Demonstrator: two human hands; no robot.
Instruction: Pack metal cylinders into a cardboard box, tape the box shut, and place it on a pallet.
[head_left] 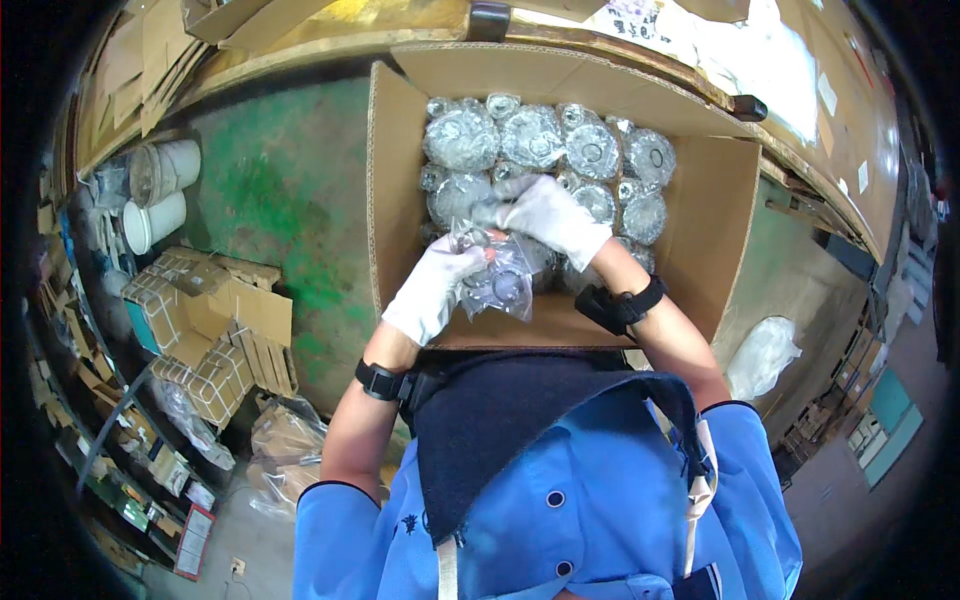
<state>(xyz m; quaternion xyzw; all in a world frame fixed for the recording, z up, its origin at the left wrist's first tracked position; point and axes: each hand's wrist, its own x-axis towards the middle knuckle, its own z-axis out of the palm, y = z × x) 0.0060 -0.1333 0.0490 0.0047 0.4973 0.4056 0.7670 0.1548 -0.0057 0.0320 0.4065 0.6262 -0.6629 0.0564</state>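
Both my hands wear white gloves and meet over an open cardboard box [740, 200]. My left hand [440, 285] is closed on a clear plastic bag [500, 290], which hangs beside its fingers with a ring-like outline showing inside. My right hand [555, 218] reaches in from the right, its fingers bent at the top of the same bag; motion smears the fingertips, and what they pinch is hard to make out. Beneath the hands, several round parts wrapped in clear plastic [530, 137] stand in rows in the box. My hands hide some of the nearer ones.
A wooden workbench [430, 22] runs behind the box, with white plastic sheeting [765, 70] on it. On the left are white buckets [165, 195], strapped cardboard cartons [205, 320] and a shelf rack. A white bag [765, 355] lies on the floor at right.
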